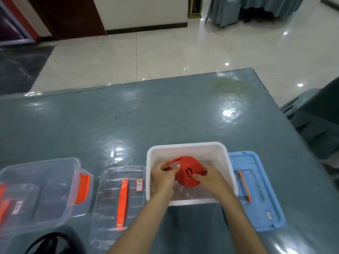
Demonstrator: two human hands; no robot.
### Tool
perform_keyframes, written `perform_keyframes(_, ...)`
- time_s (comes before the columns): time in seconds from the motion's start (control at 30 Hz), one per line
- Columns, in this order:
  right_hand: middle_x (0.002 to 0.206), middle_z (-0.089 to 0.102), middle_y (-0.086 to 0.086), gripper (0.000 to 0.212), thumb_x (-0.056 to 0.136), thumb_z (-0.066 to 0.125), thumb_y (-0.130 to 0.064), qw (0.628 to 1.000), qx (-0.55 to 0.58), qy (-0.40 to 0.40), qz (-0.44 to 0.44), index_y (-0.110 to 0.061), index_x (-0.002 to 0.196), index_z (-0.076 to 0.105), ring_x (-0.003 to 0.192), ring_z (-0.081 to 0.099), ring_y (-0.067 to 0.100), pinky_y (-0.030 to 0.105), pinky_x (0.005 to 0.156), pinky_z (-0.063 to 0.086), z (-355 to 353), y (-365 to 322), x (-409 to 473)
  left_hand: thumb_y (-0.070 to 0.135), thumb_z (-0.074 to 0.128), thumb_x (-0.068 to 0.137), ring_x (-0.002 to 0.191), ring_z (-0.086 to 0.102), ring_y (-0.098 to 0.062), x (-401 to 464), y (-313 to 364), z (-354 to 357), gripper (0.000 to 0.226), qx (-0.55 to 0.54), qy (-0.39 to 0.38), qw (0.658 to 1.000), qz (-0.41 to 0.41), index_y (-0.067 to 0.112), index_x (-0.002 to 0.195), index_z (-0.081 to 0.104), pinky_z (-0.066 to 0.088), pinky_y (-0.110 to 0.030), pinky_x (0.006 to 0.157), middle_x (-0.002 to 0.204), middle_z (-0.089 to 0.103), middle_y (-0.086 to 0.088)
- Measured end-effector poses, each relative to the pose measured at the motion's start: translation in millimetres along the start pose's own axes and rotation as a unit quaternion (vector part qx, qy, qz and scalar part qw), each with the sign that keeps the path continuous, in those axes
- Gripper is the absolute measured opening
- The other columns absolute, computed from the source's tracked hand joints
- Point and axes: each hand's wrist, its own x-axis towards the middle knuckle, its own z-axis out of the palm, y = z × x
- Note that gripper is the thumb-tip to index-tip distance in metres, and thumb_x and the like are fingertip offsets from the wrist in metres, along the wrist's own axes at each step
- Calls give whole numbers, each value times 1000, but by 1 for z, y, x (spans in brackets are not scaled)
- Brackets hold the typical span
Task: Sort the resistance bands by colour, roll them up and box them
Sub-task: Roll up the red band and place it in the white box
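Observation:
A red resistance band (187, 178), wound into a flat coil, hangs over the inside of a white plastic box (187, 146) near the table's front edge. My left hand (164, 177) pinches the loose end of the band at the coil's left side. On the right, my right hand (211, 177) grips the coil, its thumb lying near the centre hole. A black band (49, 242) lies at the bottom left edge, partly cut off from view.
A clear box (42, 195) with orange latches stands at the left. Its clear lid (117, 204) with an orange handle lies beside it. A blue lid (256, 191) lies right of the white box. The grey-green table (146, 110) stretches away behind; a draped chair (315, 116) stands at the right.

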Motion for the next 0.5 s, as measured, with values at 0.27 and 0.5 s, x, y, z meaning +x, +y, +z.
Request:
perform_keyframes(0.27, 118, 76, 7, 36, 92, 70, -14, 999, -6, -35, 28, -18, 127, 73, 107, 70, 26, 42, 99, 55, 16, 10, 26, -1, 85, 83, 106, 73, -38, 39, -21, 10, 33, 49, 17, 998, -37, 1, 113, 72, 59, -55, 99, 110, 76, -20)
perform_keyframes(0.5, 126, 73, 6, 38, 94, 70, -15, 997, -2, -73, 32, -22, 131, 69, 110, 67, 23, 34, 98, 52, 12, 9, 32, 7, 88, 83, 101, 73, -37, 47, -10, 6, 35, 138, -36, 989, -43, -1, 112, 70, 59, -45, 84, 110, 75, -16)
